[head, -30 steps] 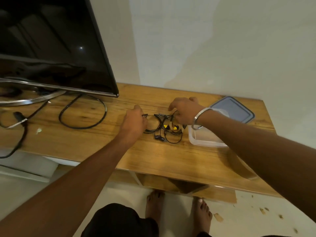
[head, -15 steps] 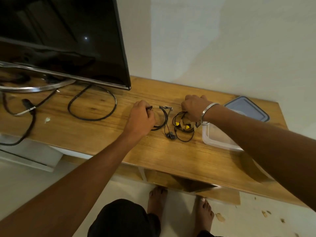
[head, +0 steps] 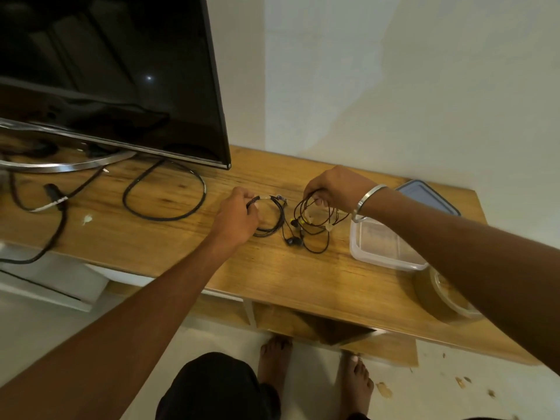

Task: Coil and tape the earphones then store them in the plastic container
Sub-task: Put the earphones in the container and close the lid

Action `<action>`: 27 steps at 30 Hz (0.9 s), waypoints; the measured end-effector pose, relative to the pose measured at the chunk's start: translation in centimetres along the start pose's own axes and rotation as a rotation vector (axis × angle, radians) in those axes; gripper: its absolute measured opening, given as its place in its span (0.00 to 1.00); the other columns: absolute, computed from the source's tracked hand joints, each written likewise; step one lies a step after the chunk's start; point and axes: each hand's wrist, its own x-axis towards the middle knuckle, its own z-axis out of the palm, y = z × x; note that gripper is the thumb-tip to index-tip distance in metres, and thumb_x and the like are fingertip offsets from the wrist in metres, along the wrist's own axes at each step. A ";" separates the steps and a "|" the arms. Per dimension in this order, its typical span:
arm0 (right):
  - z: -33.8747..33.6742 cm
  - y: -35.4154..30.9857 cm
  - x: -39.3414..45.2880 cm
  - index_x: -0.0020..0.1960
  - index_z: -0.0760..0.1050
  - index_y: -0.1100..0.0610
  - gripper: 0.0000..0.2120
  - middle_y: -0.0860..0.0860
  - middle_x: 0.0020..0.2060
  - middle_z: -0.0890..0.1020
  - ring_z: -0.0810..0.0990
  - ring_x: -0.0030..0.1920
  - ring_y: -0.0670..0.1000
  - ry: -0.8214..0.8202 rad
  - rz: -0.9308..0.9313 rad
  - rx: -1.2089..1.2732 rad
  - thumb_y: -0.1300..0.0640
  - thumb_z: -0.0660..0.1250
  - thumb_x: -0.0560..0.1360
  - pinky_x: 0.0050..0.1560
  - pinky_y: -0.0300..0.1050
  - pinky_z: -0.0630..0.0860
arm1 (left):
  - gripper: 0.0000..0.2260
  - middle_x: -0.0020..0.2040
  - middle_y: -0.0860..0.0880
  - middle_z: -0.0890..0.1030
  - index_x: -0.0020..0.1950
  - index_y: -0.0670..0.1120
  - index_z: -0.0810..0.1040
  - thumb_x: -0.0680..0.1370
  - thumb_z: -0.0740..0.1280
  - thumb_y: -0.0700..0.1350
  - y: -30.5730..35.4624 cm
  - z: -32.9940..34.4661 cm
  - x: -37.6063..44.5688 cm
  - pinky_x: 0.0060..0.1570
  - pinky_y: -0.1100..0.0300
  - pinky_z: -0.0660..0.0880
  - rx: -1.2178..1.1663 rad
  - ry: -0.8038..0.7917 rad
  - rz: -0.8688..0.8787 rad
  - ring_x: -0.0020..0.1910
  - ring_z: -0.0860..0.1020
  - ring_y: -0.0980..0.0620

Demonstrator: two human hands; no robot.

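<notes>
Two coiled black earphone sets lie on the wooden table (head: pixel 303 274). My left hand (head: pixel 235 218) grips the left coil (head: pixel 274 218), which rests on the wood. My right hand (head: pixel 336 189) pinches the right coil (head: pixel 315 221) at its top; that coil has yellow earbuds and pale tape tabs, and its loops hang down to the table. A clear plastic container (head: pixel 385 247) stands open just right of the coils. Its blue-rimmed lid (head: pixel 427 197) lies behind it by the wall.
A black TV (head: pixel 106 77) on a chrome stand (head: pixel 60 165) fills the table's left, with thick black cables (head: pixel 165 197) looped beside it. A roll of clear tape (head: pixel 448 294) sits at the front right, partly under my right arm. My bare feet stand below the table edge.
The two coils have been drawn apart: my left hand keeps one on the wood, my right hand has raised the other slightly toward the container. The camera has tilted upward.
</notes>
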 end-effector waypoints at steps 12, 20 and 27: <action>-4.7 -1.1 -2.4 0.55 0.80 0.56 0.11 0.50 0.37 0.81 0.78 0.30 0.47 0.155 0.102 0.269 0.64 0.60 0.79 0.40 0.41 0.80 | 0.05 0.44 0.49 0.82 0.55 0.47 0.75 0.82 0.60 0.42 2.1 -1.2 -0.6 0.34 0.64 0.71 0.067 -0.017 0.036 0.42 0.79 0.54; -8.7 0.3 -6.8 0.53 0.80 0.58 0.10 0.54 0.38 0.82 0.79 0.31 0.48 0.300 0.229 0.459 0.66 0.62 0.78 0.32 0.31 0.77 | 0.07 0.46 0.48 0.81 0.57 0.46 0.75 0.83 0.58 0.42 6.2 -1.8 -1.1 0.31 0.62 0.69 0.081 0.022 0.073 0.39 0.78 0.53; -12.5 2.0 -10.5 0.53 0.80 0.61 0.11 0.56 0.37 0.82 0.78 0.31 0.49 0.409 0.305 0.466 0.68 0.61 0.78 0.32 0.33 0.79 | 0.08 0.48 0.45 0.81 0.58 0.44 0.75 0.83 0.58 0.43 10.4 -2.1 -1.3 0.33 0.59 0.72 0.047 0.081 0.122 0.41 0.78 0.50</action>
